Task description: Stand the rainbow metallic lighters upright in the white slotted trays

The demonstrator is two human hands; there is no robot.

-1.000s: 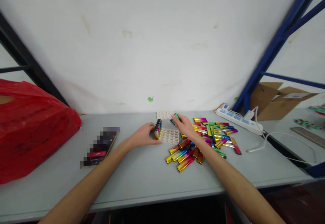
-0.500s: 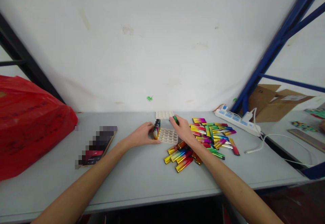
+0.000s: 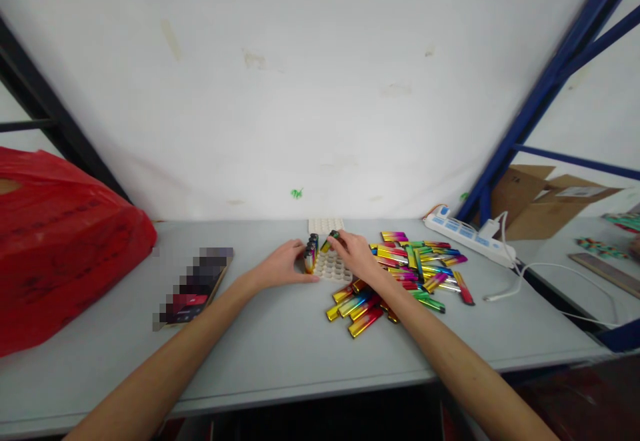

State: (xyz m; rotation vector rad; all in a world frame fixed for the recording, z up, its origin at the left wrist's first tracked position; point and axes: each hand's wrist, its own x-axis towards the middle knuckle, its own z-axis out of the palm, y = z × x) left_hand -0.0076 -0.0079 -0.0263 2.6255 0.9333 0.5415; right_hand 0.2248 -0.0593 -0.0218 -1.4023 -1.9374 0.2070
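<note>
A white tray with round holes lies on the grey table, with a row of upright lighters along its left side. My left hand is beside that row, thumb and fingers apart around the tray's left edge, holding nothing. Between the fingertips of my right hand is a tilted green and yellow lighter, over the back part of the tray. A second white tray lies behind, by the wall. Right of the tray a pile of shiny coloured lighters spreads out, partly under my right forearm.
A red plastic bag fills the far left, with a phone-like dark object, partly pixelated, near it. At the right are a white power strip with cables, a blue metal frame and an open cardboard box.
My right hand has moved left with the lighter, from beside the back tray to over the holed tray near the row. My left hand has stayed by the tray's left edge.
</note>
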